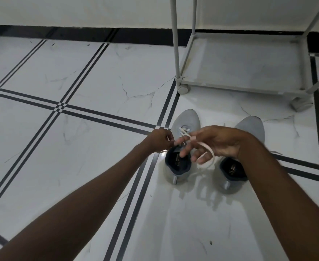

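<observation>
Two grey sneakers stand side by side on the tiled floor, toes pointing away from me. Over the left sneaker [187, 119], my left hand [159, 139] pinches one end of its white shoelace [208, 149]. My right hand [215, 143] hovers above both shoes with fingers spread, and the lace's other end loops around those fingers and hangs below them. The right sneaker [253, 127] is partly hidden behind my right wrist and forearm.
A white wheeled metal rack [243, 85] stands just beyond the shoes at the upper right, its bottom shelf bare. White marble tiles with dark stripe borders [75, 110] stretch to the left. A white wall with black skirting [79, 32] runs along the back.
</observation>
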Tool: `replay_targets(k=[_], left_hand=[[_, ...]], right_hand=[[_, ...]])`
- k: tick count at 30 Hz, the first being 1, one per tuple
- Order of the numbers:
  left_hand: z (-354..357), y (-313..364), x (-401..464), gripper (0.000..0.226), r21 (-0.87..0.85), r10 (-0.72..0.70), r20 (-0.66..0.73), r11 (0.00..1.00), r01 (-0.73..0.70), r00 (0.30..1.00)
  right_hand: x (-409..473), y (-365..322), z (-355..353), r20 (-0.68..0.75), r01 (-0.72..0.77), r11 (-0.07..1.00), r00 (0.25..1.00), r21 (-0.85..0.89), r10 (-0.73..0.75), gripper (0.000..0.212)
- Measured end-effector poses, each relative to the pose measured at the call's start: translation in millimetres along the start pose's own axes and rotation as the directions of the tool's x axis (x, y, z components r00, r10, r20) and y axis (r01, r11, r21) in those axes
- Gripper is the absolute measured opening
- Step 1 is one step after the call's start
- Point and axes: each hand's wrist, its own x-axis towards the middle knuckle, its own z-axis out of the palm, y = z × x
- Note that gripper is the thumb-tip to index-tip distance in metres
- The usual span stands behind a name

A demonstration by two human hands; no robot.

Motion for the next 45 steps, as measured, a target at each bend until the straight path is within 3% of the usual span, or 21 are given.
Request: replay_targets(k=[2,5,7,11,15,16,19,22,27,29,32,36,40,45], left_hand=[[-2,0,1,0.024,0.009,0.011,0.006,1.000,-0.011,1.000],[-4,-2,2,0.022,-0.035,0.016,0.022,0.999,-0.016,1.000],[-7,-4,1,0.019,-0.043,0.015,0.009,0.999,-0.015,1.000],[-18,0,-1,0.015,-0.010,0.015,-0.014,1.000,-0.015,1.000],[-29,20,6,0.017,0.200,0.018,0.000,0.980,-0.018,1.000],[-30,26,8,0.017,0.279,-0.003,0.017,0.960,-0.002,1.000],[-35,38,9,0.023,0.442,-0.076,-0.006,0.894,0.071,0.997],[-44,40,7,0.029,0.460,-0.133,-0.059,0.876,0.145,0.989],[-66,24,3,0.027,0.473,-0.268,0.030,0.852,0.223,0.963],[-68,13,5,0.019,0.380,-0.275,0.110,0.900,0.215,0.955],[-49,3,2,0.017,0.060,-0.194,0.230,0.981,0.185,0.954],[-23,-17,-8,0.017,-0.110,-0.045,0.058,0.993,0.051,0.997],[-12,-35,-15,0.024,-0.466,-0.164,0.096,0.864,0.190,0.982],[3,-40,-18,0.017,-0.464,-0.272,0.007,0.851,0.244,0.962]], right_hand=[[3,-6,0,-0.159,-0.007,0.985,0.987,-0.175,-0.021,0.031],[13,4,-11,-0.413,-0.304,0.825,0.906,-0.476,0.095,0.028],[20,16,-16,-0.473,-0.438,0.740,0.862,-0.510,0.184,0.029],[43,31,-15,-0.530,-0.277,0.818,0.847,-0.504,-0.040,0.032],[67,47,-12,-0.605,-0.231,0.703,0.718,-0.673,-0.344,0.040],[70,51,-14,-0.592,-0.216,0.688,0.715,-0.693,-0.372,0.042],[71,57,-17,-0.545,-0.162,0.710,0.761,-0.685,-0.352,0.044],[69,59,-20,-0.539,-0.145,0.729,0.770,-0.669,-0.341,0.040],[74,60,-19,-0.539,-0.157,0.697,0.756,-0.700,-0.371,0.033],[77,59,-18,-0.557,-0.160,0.716,0.748,-0.679,-0.361,0.033],[80,61,-16,-0.590,-0.134,0.805,0.750,-0.578,-0.298,0.039],[78,67,-18,-0.562,-0.068,0.830,0.766,-0.554,-0.312,0.039],[78,72,-19,-0.564,-0.058,0.809,0.745,-0.586,-0.355,0.037],[78,79,-22,-0.634,-0.214,0.714,0.666,-0.667,-0.392,0.029]])
